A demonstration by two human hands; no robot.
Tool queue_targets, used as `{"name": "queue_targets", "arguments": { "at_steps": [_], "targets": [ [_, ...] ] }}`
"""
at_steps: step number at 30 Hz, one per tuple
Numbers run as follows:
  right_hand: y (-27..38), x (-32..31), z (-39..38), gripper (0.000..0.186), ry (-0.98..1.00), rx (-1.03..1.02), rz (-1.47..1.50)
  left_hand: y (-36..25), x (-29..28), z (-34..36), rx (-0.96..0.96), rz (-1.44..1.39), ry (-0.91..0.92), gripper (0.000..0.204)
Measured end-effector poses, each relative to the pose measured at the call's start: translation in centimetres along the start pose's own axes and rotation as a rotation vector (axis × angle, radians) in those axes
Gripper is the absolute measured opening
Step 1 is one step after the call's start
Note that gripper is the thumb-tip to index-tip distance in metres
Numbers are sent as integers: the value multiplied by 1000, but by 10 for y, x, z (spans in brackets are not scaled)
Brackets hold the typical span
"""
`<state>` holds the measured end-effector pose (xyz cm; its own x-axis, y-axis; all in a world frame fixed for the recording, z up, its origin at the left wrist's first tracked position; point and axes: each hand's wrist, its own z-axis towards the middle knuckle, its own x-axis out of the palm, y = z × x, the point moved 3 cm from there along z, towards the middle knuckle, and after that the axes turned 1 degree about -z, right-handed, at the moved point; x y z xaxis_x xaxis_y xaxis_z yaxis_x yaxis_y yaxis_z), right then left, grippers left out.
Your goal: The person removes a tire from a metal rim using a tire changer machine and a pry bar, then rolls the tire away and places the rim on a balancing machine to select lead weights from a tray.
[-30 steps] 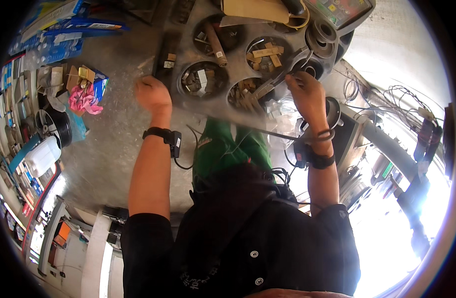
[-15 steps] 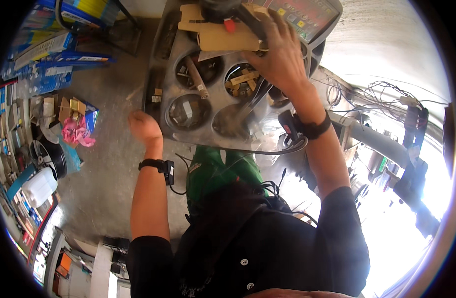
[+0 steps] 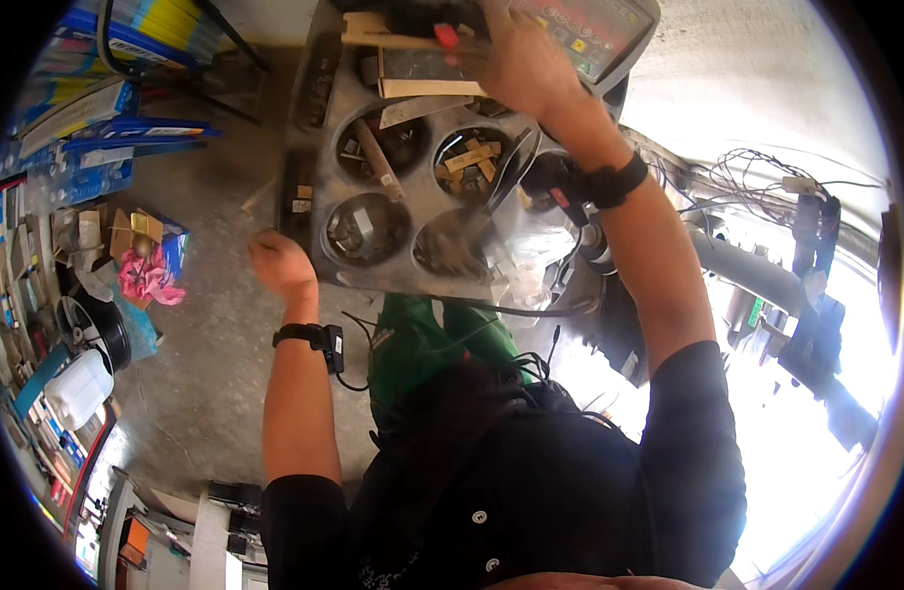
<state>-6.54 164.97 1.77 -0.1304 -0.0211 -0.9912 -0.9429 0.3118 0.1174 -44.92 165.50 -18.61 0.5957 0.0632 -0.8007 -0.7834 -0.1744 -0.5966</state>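
Right hand [image 3: 526,64] at far edge of grey metal parts tray [image 3: 319,211], fingers curled over flat wooden strips [image 3: 413,44]; grip unclear. Left hand [image 3: 280,265] fisted, empty, beside tray's near-left corner. Strips judged light, stiff, splintery; best pinched mid-length

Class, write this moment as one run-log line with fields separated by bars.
left hand: loosely closed, empty, beside grey metal tray with round wells | right hand: reaching over tray's far end onto flat wooden pieces | grip: unclear
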Motion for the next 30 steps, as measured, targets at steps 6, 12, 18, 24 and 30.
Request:
{"name": "queue_targets", "arguments": {
  "at_steps": [6,12,18,24,30],
  "targets": [
    [10,-37,11,80,-8,-96,52,-7,-4,0,29,-17,-46,29],
    [7,23,-26,81,-219,-223,-282,3,1,1,28,-3,-23,38],
    [-8,42,-23,86,-183,-270,-354,9,6,4,53,0,-17,39],
    [-9,-6,-2,86,32,-373,-246,0,0,3,-13,41,-14,43],
    [-16,-18,10,89,21,-379,-166,-2,-4,4,-1,84,-35,39]
  ]
}}
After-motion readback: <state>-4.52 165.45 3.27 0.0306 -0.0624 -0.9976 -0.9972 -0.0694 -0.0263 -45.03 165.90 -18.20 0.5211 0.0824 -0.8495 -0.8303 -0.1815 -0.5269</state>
